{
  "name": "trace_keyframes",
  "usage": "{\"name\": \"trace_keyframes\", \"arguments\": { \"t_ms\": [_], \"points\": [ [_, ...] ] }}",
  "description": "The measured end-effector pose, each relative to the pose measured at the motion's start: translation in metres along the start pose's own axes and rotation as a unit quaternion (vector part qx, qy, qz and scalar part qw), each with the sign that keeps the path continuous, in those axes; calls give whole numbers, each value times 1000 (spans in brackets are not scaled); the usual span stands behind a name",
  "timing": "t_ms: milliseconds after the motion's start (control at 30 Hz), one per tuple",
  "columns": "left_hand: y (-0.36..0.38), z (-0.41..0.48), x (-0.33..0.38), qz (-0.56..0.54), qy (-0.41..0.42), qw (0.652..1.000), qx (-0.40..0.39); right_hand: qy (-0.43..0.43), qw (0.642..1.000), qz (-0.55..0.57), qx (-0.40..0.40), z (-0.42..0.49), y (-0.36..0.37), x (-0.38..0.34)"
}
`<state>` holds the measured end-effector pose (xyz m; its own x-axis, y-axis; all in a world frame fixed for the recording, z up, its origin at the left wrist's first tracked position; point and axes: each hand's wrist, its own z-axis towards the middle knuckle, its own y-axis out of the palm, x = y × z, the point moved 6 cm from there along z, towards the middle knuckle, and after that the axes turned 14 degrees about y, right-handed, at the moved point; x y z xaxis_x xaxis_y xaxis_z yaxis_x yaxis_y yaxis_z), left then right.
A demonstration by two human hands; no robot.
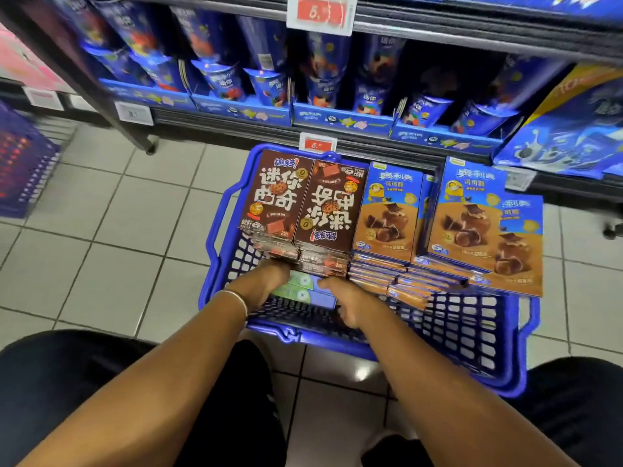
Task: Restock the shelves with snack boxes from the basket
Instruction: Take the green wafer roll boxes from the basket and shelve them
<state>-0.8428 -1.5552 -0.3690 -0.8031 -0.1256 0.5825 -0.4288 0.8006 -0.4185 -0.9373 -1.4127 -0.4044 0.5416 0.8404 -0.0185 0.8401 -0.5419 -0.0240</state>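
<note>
- Reaching into the blue plastic lattice basket (472, 332), the left hand (266, 281) and right hand (347, 305) are placed either side of flat green-and-blue boxes (303, 288); whether the fingers are closed on them cannot be told.
- Brown chocolate-cookie boxes (303, 203) and blue-and-tan wafer boxes (465, 214) are stacked flat, long axes toward the blue-stocked shelf (337, 119), probably for stability.

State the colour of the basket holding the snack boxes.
Blue, a slotted plastic basket, seen in the head view.
</note>
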Motion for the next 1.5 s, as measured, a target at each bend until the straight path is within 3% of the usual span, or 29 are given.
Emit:
{"name": "trace_keyframes", "arguments": {
  "t_ms": [100,300,400,533,700,833,933,1100,1200,1333,1433,1500],
  "points": [
    [-8,-29,10,-69,-35,997,16,-7,999,33,14,-32,-2,3],
    [-67,-138,95,-81,-24,996,41,-6,984,167,60,-172,-5,17],
    [-105,-211,153,-99,22,993,53,31,956,291,-4,-258,-2,32],
    [-158,-318,228,-90,77,989,90,-15,936,346,-62,-384,-11,32],
    [-217,-423,303,-311,10,944,109,-84,913,395,-60,-541,-41,18],
    [-247,-479,354,-331,-20,942,48,-194,916,341,-79,-648,-60,-1],
    [-254,-507,384,-313,9,950,3,-274,912,292,-88,-705,-73,-12],
    [-276,-547,439,-321,150,934,47,-368,905,192,-92,-779,-97,-20],
    [-299,-576,477,-272,254,927,51,-417,896,121,-95,-817,-114,-28],
    [-331,-621,530,-145,399,905,0,-550,834,-44,6,-887,-124,-46],
    [-342,-652,567,-16,458,888,-32,-577,806,-129,-29,-926,-110,-49],
    [-349,-670,588,8,482,876,-18,-586,795,-154,-34,-944,-102,-48]
  ]
}}
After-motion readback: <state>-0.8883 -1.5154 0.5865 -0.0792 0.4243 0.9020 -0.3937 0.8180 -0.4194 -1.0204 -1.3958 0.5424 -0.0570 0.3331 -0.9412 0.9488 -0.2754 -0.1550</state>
